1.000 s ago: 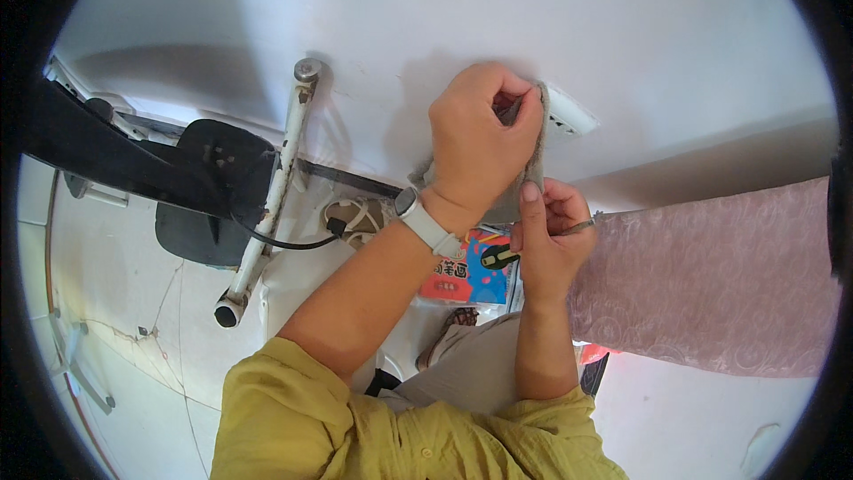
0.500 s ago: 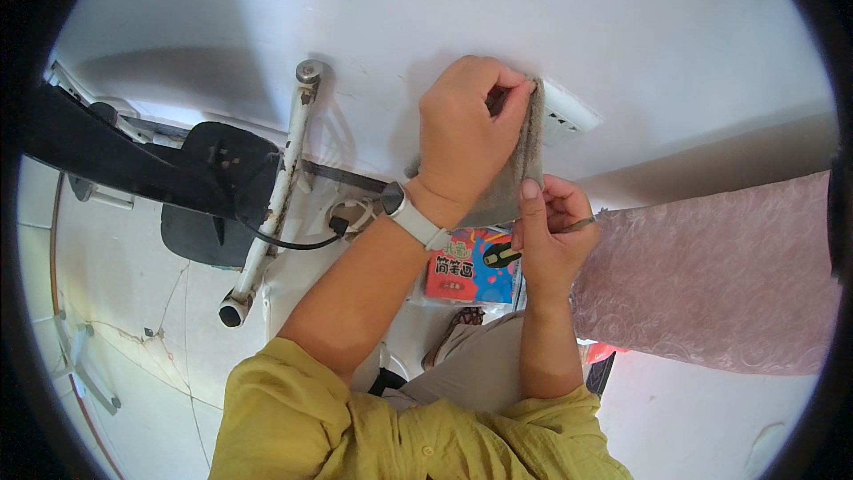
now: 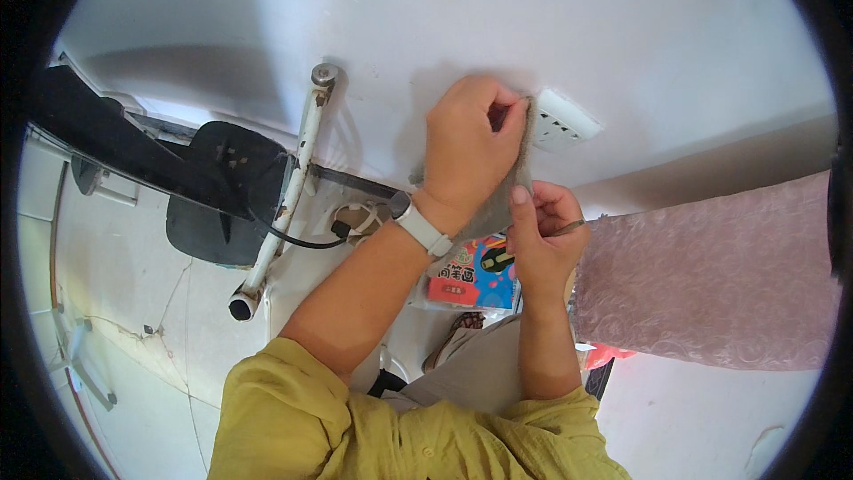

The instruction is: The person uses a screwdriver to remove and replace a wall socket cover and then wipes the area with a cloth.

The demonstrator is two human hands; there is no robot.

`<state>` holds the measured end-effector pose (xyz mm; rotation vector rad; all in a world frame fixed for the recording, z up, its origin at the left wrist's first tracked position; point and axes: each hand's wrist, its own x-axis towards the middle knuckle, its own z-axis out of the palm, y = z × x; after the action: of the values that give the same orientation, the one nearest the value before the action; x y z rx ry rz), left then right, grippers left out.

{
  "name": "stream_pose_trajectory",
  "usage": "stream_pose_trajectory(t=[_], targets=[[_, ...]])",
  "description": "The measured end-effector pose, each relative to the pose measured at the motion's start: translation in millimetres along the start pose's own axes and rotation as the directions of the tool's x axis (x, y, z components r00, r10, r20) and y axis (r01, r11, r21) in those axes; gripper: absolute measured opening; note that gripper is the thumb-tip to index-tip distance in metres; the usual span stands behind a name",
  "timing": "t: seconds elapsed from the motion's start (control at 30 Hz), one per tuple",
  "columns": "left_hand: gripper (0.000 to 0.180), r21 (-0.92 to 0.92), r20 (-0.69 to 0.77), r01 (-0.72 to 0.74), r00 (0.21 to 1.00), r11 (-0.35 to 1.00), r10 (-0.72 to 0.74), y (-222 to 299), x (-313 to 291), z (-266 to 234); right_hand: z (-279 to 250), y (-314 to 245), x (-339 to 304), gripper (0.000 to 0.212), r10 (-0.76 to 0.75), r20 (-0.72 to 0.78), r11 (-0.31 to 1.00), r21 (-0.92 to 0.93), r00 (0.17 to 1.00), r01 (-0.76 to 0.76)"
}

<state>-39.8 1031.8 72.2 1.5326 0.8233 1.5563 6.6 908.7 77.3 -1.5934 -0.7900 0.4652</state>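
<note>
A grey-brown cloth (image 3: 499,211) hangs stretched between my two hands, close to the white wall. My left hand (image 3: 471,138), with a pale-strapped watch on its wrist, pinches the top edge between thumb and fingers. Lower and to the right, my right hand (image 3: 544,236) is closed on the cloth's side edge, thumb uppermost; a dark band shows at one of its fingers. Just right of the cloth's top corner sits a white wall socket (image 3: 569,117), apart from my fingertips. My left hand and wrist cover part of the cloth.
Below the cloth lies a colourful picture book (image 3: 471,276). A pink patterned cover (image 3: 711,276) drapes over something on the right. To the left stand a chipped white metal tube (image 3: 298,160) and a black seat-like part (image 3: 213,200). A cable (image 3: 302,241) runs by the tube.
The cloth and my left hand have shifted slightly down and away from the socket, so more of the socket's face shows. Both hands keep hold of the cloth.
</note>
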Motion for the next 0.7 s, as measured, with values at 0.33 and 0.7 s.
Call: stream_pose_trajectory(t=[0.33, 0.7], targets=[[0.011, -0.019, 0.017, 0.088, 0.996, 0.996, -0.088, 1.8, -1.0, 3.6, -2.1, 3.7, 1.0, 0.016, -0.041, -0.007, 0.998, 0.053, 0.999, 0.041], [0.012, -0.113, -0.03, -0.041, 0.999, 0.993, 0.038, 4.4, 6.4, 8.0, -0.6, -5.2, 1.9, 0.017, -0.043, -0.048, 0.998, 0.042, 0.998, 0.045]])
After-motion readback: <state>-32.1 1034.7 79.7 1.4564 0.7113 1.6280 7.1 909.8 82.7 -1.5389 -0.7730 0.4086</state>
